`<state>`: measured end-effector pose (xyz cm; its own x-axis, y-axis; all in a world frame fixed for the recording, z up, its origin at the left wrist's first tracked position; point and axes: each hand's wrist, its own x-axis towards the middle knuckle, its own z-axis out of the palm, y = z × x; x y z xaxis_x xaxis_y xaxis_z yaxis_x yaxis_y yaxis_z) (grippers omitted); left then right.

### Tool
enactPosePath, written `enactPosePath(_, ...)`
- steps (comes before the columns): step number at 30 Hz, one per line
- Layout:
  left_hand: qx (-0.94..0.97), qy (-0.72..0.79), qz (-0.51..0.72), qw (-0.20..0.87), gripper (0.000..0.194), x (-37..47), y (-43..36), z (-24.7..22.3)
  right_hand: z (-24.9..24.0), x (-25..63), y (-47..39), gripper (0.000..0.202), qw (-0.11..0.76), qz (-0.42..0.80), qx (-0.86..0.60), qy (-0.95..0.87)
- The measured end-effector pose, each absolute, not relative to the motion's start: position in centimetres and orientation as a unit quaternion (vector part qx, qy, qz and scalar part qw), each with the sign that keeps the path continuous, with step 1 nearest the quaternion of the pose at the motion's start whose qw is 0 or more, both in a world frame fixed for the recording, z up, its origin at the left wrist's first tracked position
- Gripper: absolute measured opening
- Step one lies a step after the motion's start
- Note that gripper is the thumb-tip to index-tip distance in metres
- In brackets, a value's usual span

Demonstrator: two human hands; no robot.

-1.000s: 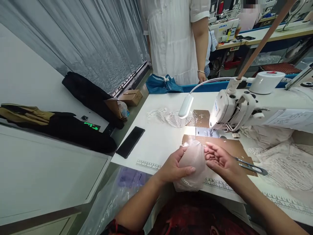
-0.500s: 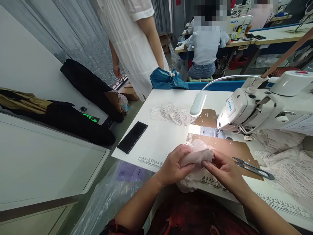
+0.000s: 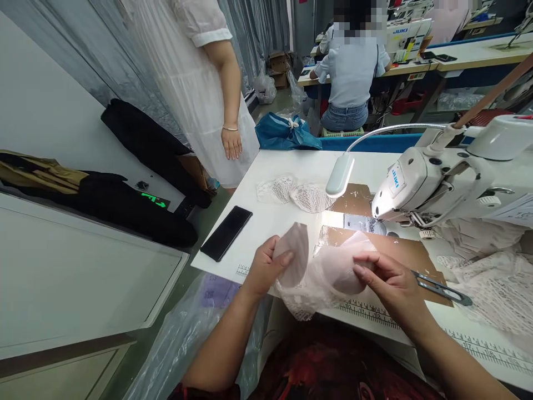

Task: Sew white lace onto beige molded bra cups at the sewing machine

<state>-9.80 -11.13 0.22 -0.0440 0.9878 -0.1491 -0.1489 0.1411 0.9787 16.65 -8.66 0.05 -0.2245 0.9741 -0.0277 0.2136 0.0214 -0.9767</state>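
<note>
A pale pink bra (image 3: 339, 266) with lace edging is spread between my hands above the table's front edge. My left hand (image 3: 266, 268) grips one cup, thumb on its inner face and fingers behind. On the other cup, my right hand (image 3: 381, 272) pinches the outer edge between thumb and fingers. Lace hangs from the lower part, over the printed ruler. Thread snips (image 3: 443, 289) lie beside my right hand, partly hidden by it. Farther back on the table rests a white lace piece (image 3: 295, 193) with two cup shapes.
The sewing machine (image 3: 416, 183) stands at the right, with a small lamp (image 3: 340, 175) beside it. A black phone (image 3: 226, 233) lies at the left edge. Lace fabric (image 3: 499, 289) is heaped at the right. A person in white (image 3: 195, 100) stands beyond the table's left corner.
My hands have moved apart, the left one leftward, and the bunched bra is now opened out with both cups showing. The standing person has shifted left.
</note>
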Motion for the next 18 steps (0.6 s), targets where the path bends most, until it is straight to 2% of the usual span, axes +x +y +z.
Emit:
enactPosePath(5, 0.452, 0.558, 0.456, 0.526, 0.053, -11.6, -9.1, 1.2, 0.5, 16.6, -9.2, 0.076, 0.413, 0.607, -0.468, -0.492)
enactPosePath(6, 0.483, 0.586, 0.427, 0.492, 0.059, -12.0, -8.8, 1.3, 0.6, 17.0, -9.4, 0.075, 0.396, 0.625, -0.467, -0.484)
enactPosePath(8, 0.562, 0.657, 0.349, 0.362, 0.068, -12.6, -8.5, 1.5, 0.8, 18.1, -10.1, 0.059, 0.336, 0.654, -0.464, -0.495)
enactPosePath(10, 0.633, 0.699, 0.266, 0.200, 0.066, -12.8, -8.9, 1.7, 1.1, 19.5, -11.3, 0.041, 0.283, 0.670, -0.468, -0.502)
enactPosePath(12, 0.689, 0.687, 0.211, 0.090, 0.056, -12.3, -9.4, 2.1, 1.5, 21.0, -12.6, 0.036, 0.297, 0.672, -0.506, -0.451)
enactPosePath(15, 0.762, 0.626, 0.159, 0.053, 0.047, -10.4, -8.9, 3.1, 2.1, 22.9, -14.1, 0.031, 0.381, 0.642, -0.576, -0.333)
enactPosePath(18, 0.794, 0.593, 0.101, 0.083, 0.054, -8.3, -5.3, 3.7, 2.0, 24.4, -14.5, 0.027, 0.417, 0.611, -0.584, -0.333)
